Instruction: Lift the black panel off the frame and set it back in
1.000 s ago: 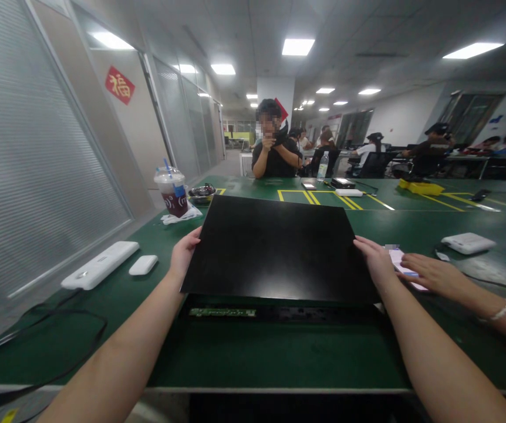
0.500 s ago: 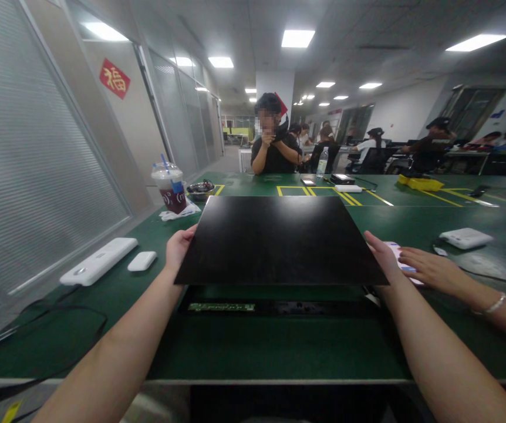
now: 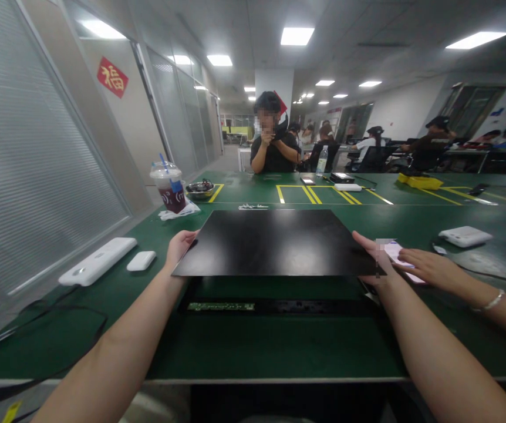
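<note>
A glossy black screen panel point(image 3: 275, 244) is held level in front of me, above the table. My left hand point(image 3: 179, 247) grips its left edge, thumb on top. On the opposite edge, my right hand point(image 3: 375, 258) holds it the same way; the fingers of both hands are mostly hidden under the panel. Below the panel's near edge shows a dark strip with a green circuit board point(image 3: 221, 306) at its left part; whether it is joined to the panel I cannot tell. Just past the far edge lie small whitish pieces point(image 3: 253, 207).
On the green table point(image 3: 279, 352) at left are a white power bank point(image 3: 98, 261), a small white case point(image 3: 141, 261), a drink cup point(image 3: 171, 188) and a bowl point(image 3: 201, 188). At right, another person's hand point(image 3: 429, 267) touches a phone point(image 3: 396, 252). A person point(image 3: 275, 141) sits opposite.
The panel's far edge has dropped, so it lies flatter, and its near edge has risen slightly. The small whitish pieces beyond it now show. My right hand has shifted slightly left.
</note>
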A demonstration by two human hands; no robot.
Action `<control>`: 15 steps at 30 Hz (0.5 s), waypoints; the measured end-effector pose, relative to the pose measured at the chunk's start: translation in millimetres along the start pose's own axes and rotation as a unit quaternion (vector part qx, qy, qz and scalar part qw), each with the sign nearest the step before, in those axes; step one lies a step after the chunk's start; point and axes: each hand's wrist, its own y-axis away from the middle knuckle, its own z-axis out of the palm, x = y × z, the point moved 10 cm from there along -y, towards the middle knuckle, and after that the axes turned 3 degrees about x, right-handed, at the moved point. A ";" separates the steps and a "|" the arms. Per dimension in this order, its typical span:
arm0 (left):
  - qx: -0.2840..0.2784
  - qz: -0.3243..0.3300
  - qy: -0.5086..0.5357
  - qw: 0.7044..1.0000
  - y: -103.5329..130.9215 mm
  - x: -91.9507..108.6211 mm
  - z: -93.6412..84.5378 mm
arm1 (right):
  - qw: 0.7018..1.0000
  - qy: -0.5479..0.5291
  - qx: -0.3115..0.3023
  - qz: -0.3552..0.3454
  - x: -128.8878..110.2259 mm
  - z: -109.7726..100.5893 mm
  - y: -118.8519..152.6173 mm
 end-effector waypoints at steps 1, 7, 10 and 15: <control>0.013 -0.013 -0.007 1.000 1.1 -2.8 -1.0 | 1.000 0.002 -0.003 -0.005 2.5 1.9 -0.8; 0.017 -0.052 -0.024 0.998 4.2 -12.2 2.5 | 0.999 0.004 -0.022 -0.038 4.8 5.1 -3.4; -0.002 -0.058 -0.028 0.998 5.4 -14.3 5.9 | 0.999 -0.009 -0.015 -0.043 -4.1 1.4 -3.3; -0.008 -0.055 -0.045 0.997 5.2 -15.3 8.5 | 0.974 -0.126 0.177 -0.065 -34.2 -31.3 4.4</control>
